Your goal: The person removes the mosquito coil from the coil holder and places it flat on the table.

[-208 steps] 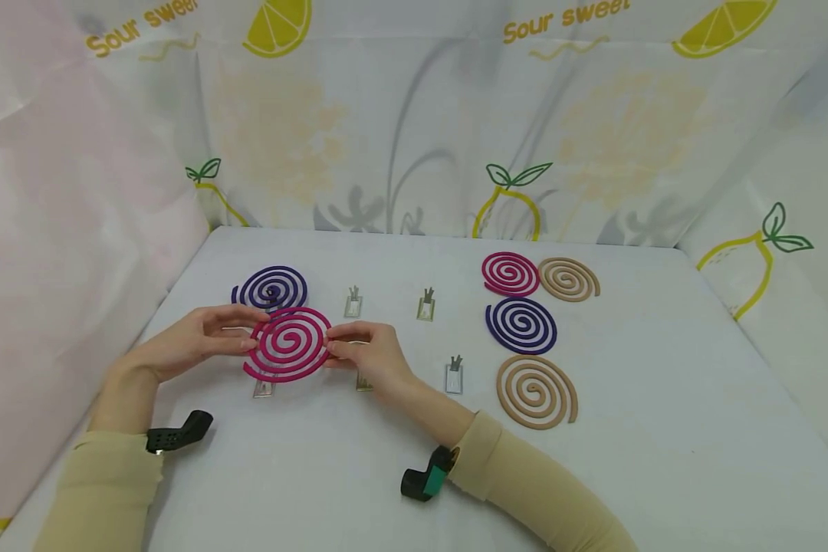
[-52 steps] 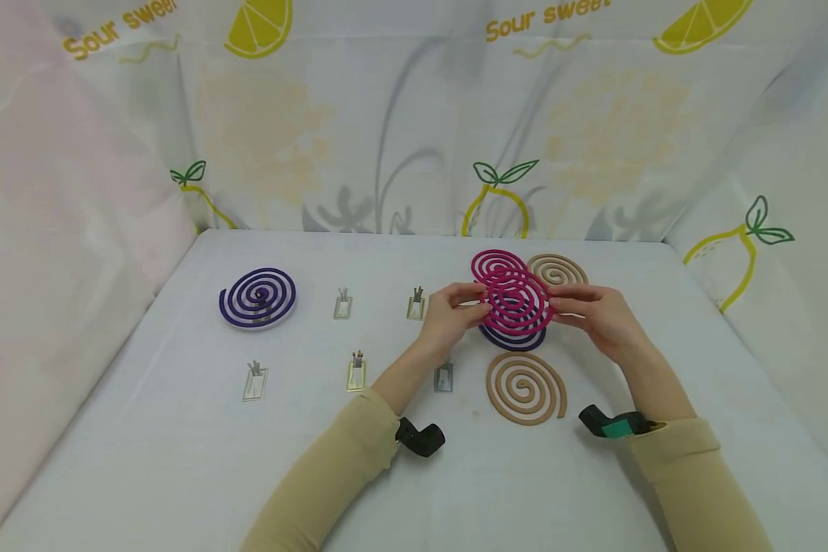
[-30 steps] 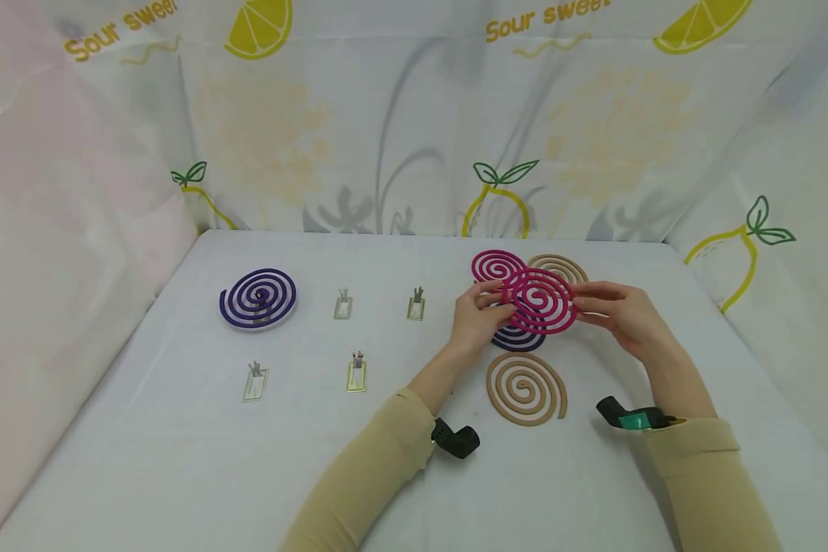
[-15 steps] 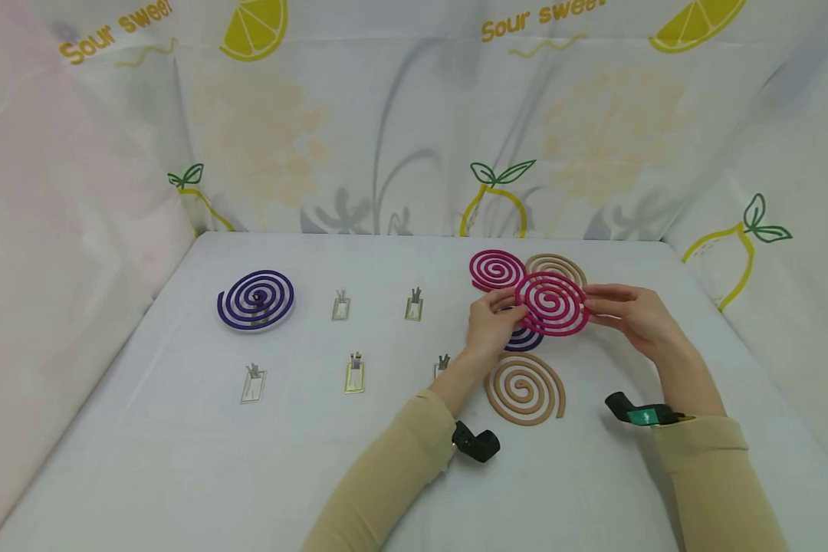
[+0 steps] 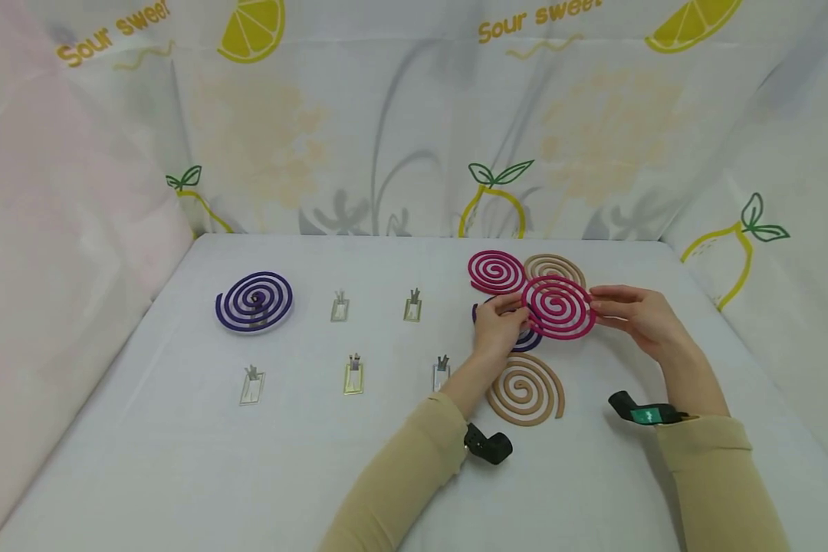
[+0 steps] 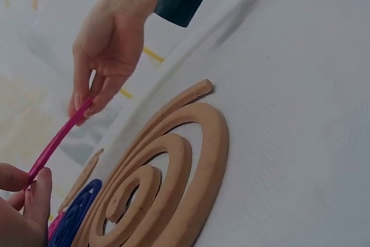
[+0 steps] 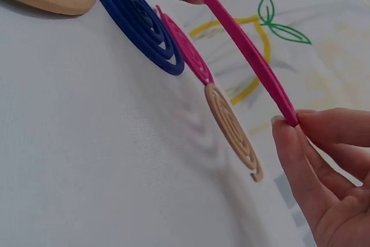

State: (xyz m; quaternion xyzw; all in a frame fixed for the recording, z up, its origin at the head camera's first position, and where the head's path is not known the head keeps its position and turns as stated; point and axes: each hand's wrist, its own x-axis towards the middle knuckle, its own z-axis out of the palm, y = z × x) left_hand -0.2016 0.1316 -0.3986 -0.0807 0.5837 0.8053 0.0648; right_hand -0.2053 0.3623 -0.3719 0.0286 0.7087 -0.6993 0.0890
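A pink mosquito coil [image 5: 556, 304] is held off the table between both hands, on the right side in the head view. My left hand [image 5: 494, 330] pinches its left edge, and my right hand [image 5: 640, 316] pinches its right edge. The right wrist view shows this pink coil [image 7: 248, 53] edge-on, its flat strip clear of the cloth. Behind it and partly hidden lies a dark blue coil [image 7: 139, 21]. Another pink coil [image 5: 497, 271] and a tan coil [image 5: 553, 264] lie farther back. A second tan coil [image 6: 217, 154] lies in front, below the left wrist.
At the far left a dark blue coil [image 5: 255, 300] sits raised on a stand. Several small metal coil stands with upright prongs, such as a silver stand [image 5: 251, 389] and a gold-toned stand [image 5: 353, 378], stand on the white cloth. A fabric backdrop rises behind.
Both hands have carried the pink coil from the left side, above the stands, to the right over the other coils. During the last second it shifted slightly farther right and a little nearer.
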